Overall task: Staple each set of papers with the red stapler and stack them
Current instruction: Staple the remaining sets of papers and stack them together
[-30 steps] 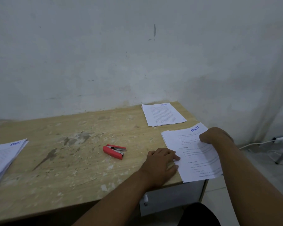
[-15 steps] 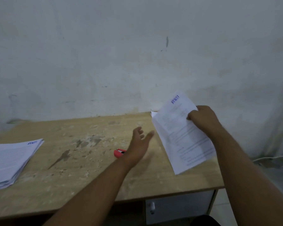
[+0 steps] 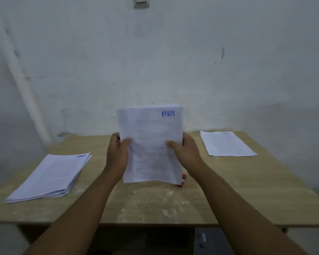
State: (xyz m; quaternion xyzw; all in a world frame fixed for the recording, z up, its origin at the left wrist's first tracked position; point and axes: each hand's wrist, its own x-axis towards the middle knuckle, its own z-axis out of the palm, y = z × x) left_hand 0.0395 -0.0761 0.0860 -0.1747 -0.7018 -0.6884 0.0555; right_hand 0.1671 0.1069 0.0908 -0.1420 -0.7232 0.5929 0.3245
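I hold a set of white printed papers (image 3: 151, 144) upright over the middle of the wooden table (image 3: 228, 190), its blue heading at the top right and upside down. My left hand (image 3: 117, 155) grips the set's left edge and my right hand (image 3: 184, 153) grips its right edge, thumbs on the front. The red stapler (image 3: 182, 181) lies on the table behind the papers; only a small red end shows below my right wrist.
A thick stack of printed papers (image 3: 52, 177) lies at the table's left edge. A thinner stack (image 3: 226, 143) lies at the far right corner. A white wall stands right behind the table. A drawer front (image 3: 206, 242) sits under the table's front edge.
My right hand lifted the set off the table's right edge and carried it to the centre. My left hand came up and took its left side. The view swung to face the table squarely.
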